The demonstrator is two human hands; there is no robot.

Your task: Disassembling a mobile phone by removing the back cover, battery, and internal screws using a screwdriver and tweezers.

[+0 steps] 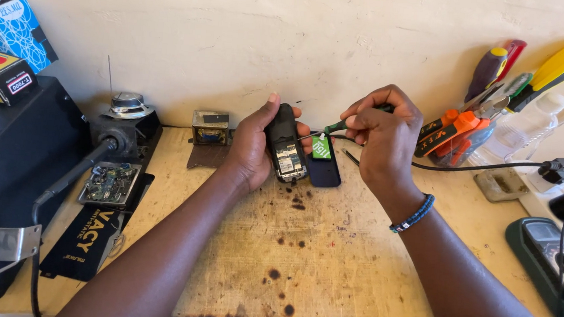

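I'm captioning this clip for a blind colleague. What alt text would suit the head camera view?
A person's left hand holds an opened small phone, circuit board showing, over a stained wooden bench, while the right hand points a green-handled screwdriver at it. A dark back cover lies beside it, and more screwdrivers lean on the wall at right.

Both bare forearms reach in from the near edge of the table and converge toward its far middle. The left hand is turned palm toward the right, thumb raised along the top and fingers wrapped around from behind in a firm hold. The right hand sits just beside it, a little higher, wrist bent, fingers curled into a closed pinch, knuckles up. A beaded band circles the right wrist.
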